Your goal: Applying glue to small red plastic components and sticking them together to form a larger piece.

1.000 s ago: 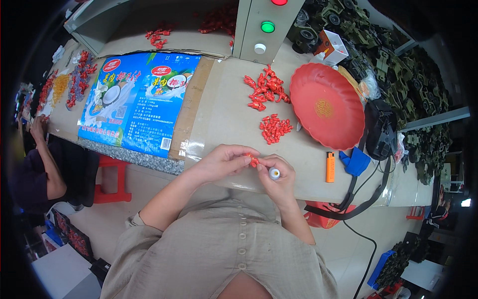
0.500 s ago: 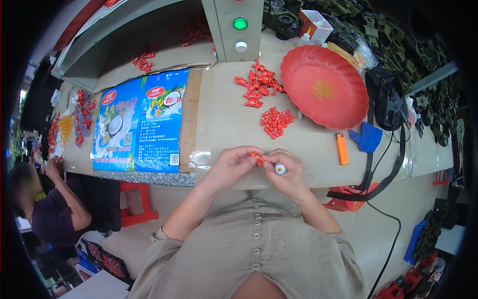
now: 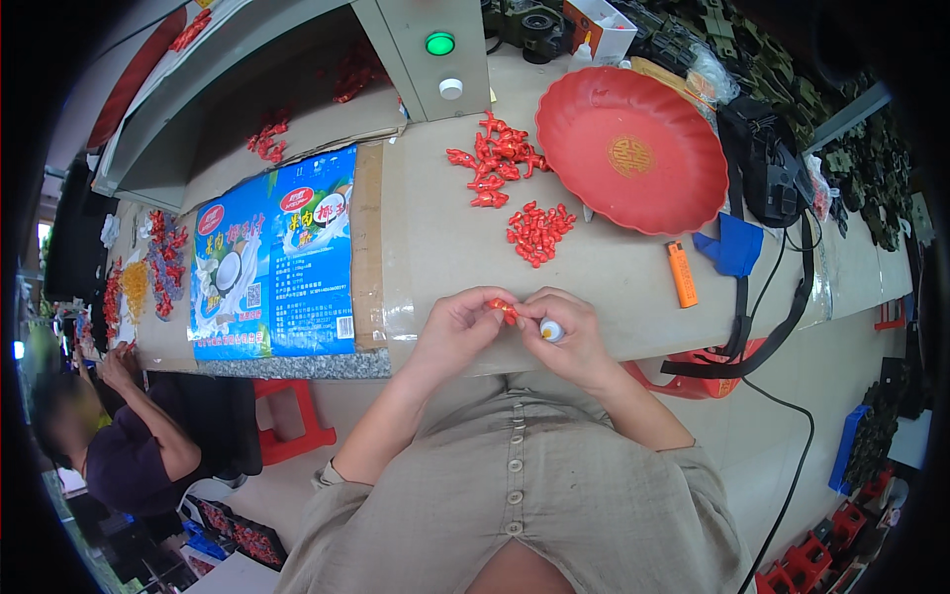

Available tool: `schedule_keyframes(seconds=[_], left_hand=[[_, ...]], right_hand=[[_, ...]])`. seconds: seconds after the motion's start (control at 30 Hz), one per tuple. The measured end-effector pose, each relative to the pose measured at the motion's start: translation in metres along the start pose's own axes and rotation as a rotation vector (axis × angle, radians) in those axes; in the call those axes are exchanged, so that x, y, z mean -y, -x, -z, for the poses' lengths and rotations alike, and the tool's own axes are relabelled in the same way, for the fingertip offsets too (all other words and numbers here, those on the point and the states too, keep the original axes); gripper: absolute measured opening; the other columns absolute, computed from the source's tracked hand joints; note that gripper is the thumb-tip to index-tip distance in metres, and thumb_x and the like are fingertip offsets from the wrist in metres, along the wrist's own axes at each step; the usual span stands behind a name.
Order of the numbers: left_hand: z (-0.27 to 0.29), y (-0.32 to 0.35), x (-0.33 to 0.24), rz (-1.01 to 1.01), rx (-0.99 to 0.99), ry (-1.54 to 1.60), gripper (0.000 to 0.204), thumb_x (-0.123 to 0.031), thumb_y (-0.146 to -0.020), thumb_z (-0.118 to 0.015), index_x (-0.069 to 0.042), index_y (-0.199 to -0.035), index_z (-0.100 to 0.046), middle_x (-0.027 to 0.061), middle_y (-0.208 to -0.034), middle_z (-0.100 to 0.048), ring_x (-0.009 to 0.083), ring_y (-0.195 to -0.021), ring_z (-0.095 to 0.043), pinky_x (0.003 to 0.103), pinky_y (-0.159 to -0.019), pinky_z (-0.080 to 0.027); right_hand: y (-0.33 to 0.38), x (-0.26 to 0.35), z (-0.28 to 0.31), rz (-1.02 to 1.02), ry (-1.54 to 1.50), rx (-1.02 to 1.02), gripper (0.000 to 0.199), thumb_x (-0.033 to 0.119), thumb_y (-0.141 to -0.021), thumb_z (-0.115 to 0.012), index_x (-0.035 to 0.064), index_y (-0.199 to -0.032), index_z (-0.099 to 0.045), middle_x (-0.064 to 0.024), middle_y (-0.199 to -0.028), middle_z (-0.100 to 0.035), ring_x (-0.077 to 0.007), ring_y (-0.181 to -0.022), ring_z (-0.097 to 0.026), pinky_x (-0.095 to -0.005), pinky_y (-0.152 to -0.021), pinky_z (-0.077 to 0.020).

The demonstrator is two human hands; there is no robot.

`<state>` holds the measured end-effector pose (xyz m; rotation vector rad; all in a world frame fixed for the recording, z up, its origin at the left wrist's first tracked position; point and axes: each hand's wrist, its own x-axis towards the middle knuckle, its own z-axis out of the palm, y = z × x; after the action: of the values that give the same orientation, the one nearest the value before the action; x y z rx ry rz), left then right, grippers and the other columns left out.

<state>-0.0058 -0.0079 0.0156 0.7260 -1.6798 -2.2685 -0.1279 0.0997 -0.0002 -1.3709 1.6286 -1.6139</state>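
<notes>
My left hand (image 3: 457, 327) pinches a small red plastic piece (image 3: 503, 310) at the table's near edge. My right hand (image 3: 569, 332) touches the same piece with its fingertips and also holds a small white tube with a yellow tip (image 3: 551, 332) in its curled fingers. Both hands meet just above my lap. Two heaps of red plastic pieces lie farther out on the table: a small-part heap (image 3: 537, 231) and a larger-part heap (image 3: 492, 161).
A big red round tray (image 3: 633, 148) sits at the right back. An orange lighter (image 3: 681, 273), blue cloth (image 3: 732, 247) and black strap bag (image 3: 767, 173) lie right. A blue printed sheet (image 3: 277, 257) covers the table's left. Another person (image 3: 109, 436) sits far left.
The view has shifted and tilted a little. My hands stay together on the red piece at the table edge, with small finger movements only.
</notes>
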Motion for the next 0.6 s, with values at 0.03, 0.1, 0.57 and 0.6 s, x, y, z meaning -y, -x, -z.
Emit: schedule_keyframes(seconds=[0.03,0.1,0.57,0.6], left_hand=[[0.0002,0.0004,-0.0001,0.002,0.001,-0.002,0.018,-0.003,-0.082,-0.047,-0.002,-0.097,-0.056,-0.0002,-0.076,-0.056,0.0022,-0.055,-0.039,0.015,-0.048,-0.031],[0.0006,0.0007,0.0,-0.004,0.0,-0.012,0.018,-0.003,-0.082,-0.046,-0.002,-0.097,-0.056,-0.0002,-0.076,-0.056,0.0019,-0.056,-0.04,0.015,-0.049,-0.032],[-0.0003,0.0003,-0.0002,0.01,0.008,-0.036,0.018,-0.002,-0.082,-0.044,-0.001,-0.097,-0.055,0.0001,-0.079,-0.056,0.0032,-0.068,-0.046,0.017,-0.061,-0.036],[-0.0009,0.0,0.0003,-0.013,-0.004,-0.04,0.018,-0.004,-0.082,-0.045,-0.003,-0.096,-0.056,-0.0014,-0.075,-0.055,0.0014,-0.058,-0.041,0.015,-0.051,-0.033]], right_hand=[[-0.0002,0.0004,-0.0006,0.002,-0.003,-0.003,0.02,-0.004,-0.061,-0.058,0.0006,-0.08,-0.055,-0.0065,-0.068,-0.055,-0.0174,-0.063,-0.055,-0.0267,-0.058,-0.0441],[0.0001,0.0003,-0.0006,0.002,-0.006,-0.009,0.02,-0.004,-0.061,-0.058,0.0007,-0.08,-0.055,-0.0065,-0.068,-0.055,-0.0174,-0.063,-0.055,-0.0267,-0.058,-0.0441],[-0.0001,-0.0005,0.0004,0.02,0.016,-0.005,0.02,-0.002,-0.061,-0.058,0.0012,-0.08,-0.055,-0.0064,-0.068,-0.055,-0.0183,-0.062,-0.055,-0.0274,-0.057,-0.0439],[-0.0002,-0.0004,0.0002,0.02,0.016,-0.008,0.02,-0.002,-0.061,-0.058,0.0012,-0.08,-0.055,-0.0064,-0.068,-0.055,-0.0183,-0.062,-0.055,-0.0274,-0.057,-0.0439]])
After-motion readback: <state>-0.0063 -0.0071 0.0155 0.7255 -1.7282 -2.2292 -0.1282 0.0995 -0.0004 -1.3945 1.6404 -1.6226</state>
